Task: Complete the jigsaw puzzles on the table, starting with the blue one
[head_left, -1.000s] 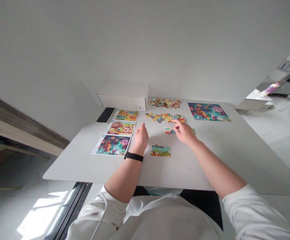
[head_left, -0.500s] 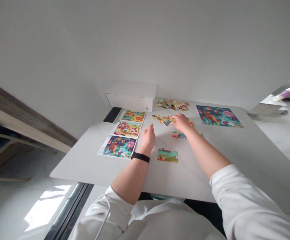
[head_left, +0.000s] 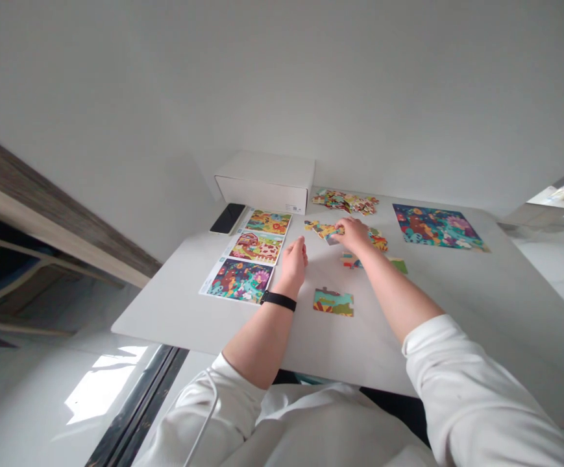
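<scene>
My right hand (head_left: 352, 235) is at the middle of the table, its fingers pinching a puzzle piece (head_left: 333, 240) that they partly cover. Yellow puzzle pieces (head_left: 313, 226) lie just left of those fingertips. My left hand (head_left: 294, 263), with a black band at the wrist, rests on its side with curled fingers; nothing shows in it. Nearer to me is a small joined puzzle section (head_left: 333, 303) in teal and green. More pieces (head_left: 378, 240) lie beyond my right wrist, and a green-edged section (head_left: 398, 265) is partly hidden under that forearm.
Left of my left hand lies a sheet with three printed pictures (head_left: 257, 248). Behind it are a phone (head_left: 228, 218) and a white box (head_left: 263, 189). A heap of loose pieces (head_left: 344, 202) lies by the wall. An assembled dark-blue puzzle (head_left: 438, 227) is at the right.
The view has shifted slightly, so the table things appear a little further right. My right hand stays at the pieces, and a piece now shows tilted at its fingertips. My left hand keeps its pose.
</scene>
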The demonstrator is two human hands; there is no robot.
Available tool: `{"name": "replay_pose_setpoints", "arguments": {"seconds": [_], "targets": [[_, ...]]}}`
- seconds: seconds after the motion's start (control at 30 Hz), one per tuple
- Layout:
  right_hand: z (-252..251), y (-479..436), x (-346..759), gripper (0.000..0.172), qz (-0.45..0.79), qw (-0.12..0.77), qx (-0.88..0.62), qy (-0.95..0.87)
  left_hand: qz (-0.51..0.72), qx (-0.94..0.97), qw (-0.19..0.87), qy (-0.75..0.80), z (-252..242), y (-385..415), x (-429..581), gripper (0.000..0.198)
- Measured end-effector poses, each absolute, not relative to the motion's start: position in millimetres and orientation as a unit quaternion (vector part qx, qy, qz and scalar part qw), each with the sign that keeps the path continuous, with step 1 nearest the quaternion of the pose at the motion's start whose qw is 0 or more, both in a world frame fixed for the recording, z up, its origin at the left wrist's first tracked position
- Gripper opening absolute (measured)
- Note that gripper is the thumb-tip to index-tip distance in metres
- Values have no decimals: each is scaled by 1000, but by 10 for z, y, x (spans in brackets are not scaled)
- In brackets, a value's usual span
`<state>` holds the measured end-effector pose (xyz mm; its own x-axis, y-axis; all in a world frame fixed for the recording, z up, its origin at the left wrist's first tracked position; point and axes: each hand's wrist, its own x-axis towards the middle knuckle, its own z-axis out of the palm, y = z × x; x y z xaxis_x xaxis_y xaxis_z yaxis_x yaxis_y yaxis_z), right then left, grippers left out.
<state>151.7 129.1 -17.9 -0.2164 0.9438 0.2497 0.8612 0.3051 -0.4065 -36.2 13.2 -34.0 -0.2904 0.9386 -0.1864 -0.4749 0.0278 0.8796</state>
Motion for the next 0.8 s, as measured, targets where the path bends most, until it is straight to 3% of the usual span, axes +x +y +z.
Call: {"name": "replay_pose_setpoints", "arguments": {"seconds": [0.1,0.23,0.37,0.6,0.8], "targets": [[-177,1129,1584,11,195,306,-556,-748,653,246,535,476,-324,152,-386,54],[-127,809,1732,37,347,415,-506,-671,643,258,547,470,-285,147,-402,54],[-17,454,1934,53,450,461,-494,-584,617,315,584,423,-252,98,-364,55],[-112,28,2101,57,506,502,-497,-495,580,419,581,388,-151,-123,-248,56],[-337,-102,2051,62,509,515,-507,-468,546,490,544,408,-141,-296,-163,37]]}}
